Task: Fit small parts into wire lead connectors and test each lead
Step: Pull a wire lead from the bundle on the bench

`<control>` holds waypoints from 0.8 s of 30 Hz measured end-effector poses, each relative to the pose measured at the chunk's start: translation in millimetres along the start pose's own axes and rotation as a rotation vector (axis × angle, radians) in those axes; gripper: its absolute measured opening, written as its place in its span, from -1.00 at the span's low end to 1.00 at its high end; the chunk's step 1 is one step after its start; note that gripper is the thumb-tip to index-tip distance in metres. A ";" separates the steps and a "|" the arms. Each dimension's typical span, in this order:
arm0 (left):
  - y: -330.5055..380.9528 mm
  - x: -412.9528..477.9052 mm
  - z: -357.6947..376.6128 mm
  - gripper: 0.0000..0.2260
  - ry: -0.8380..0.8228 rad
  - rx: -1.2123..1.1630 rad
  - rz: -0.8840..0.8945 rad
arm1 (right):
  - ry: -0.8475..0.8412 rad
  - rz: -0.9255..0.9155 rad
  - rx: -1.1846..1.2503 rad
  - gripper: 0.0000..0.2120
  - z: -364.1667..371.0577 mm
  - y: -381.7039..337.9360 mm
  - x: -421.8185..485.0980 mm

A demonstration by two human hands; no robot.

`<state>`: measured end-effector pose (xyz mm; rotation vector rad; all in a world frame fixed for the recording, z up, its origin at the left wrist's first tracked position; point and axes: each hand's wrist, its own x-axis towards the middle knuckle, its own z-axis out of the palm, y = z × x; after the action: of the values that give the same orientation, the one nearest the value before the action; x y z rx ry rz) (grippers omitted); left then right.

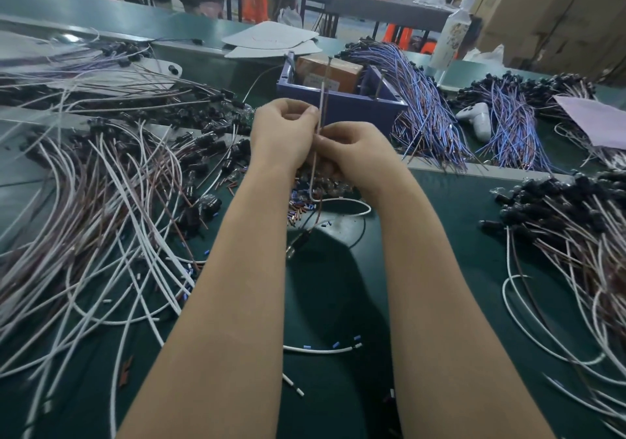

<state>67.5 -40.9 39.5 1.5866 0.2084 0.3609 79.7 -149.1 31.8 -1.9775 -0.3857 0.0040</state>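
Centre frame, fingers (305,113) of your left hand (283,126) & right hand (349,154) pinch one wire lead (322,99) upright above loose small parts (298,210) on the table (457,235); the lead heap (101,184) at left suggests plenty's still to do.

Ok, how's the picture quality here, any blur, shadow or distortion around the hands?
Head view: wide-angle bending curves the edges of the green bench mat; a dark shadow lies on it between the forearms; the left hand and right hand, pinching the thin brown and white lead, look slightly soft; the far grey table is blurred.
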 end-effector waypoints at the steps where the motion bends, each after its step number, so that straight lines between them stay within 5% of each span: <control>1: 0.7 -0.3 -2.8 -0.93 -0.041 0.066 0.006 | 0.029 0.018 0.028 -0.84 -2.6 1.1 0.3; 6: 9.7 -5.1 -1.9 -0.85 -0.236 0.382 0.097 | 0.055 0.113 0.201 -0.80 -11.3 5.6 0.0; 16: 6.9 -4.9 6.9 -0.95 -0.111 0.241 0.045 | -0.054 0.126 0.284 -0.82 -11.6 -2.7 -6.2; 24: -4.6 1.4 1.4 -0.84 0.072 0.216 0.087 | 0.145 0.241 0.201 -0.86 -24.4 -13.9 -6.4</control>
<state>69.8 -41.5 35.1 1.8006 0.2405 0.4763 74.2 -167.2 53.5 -1.8017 -0.0489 0.0503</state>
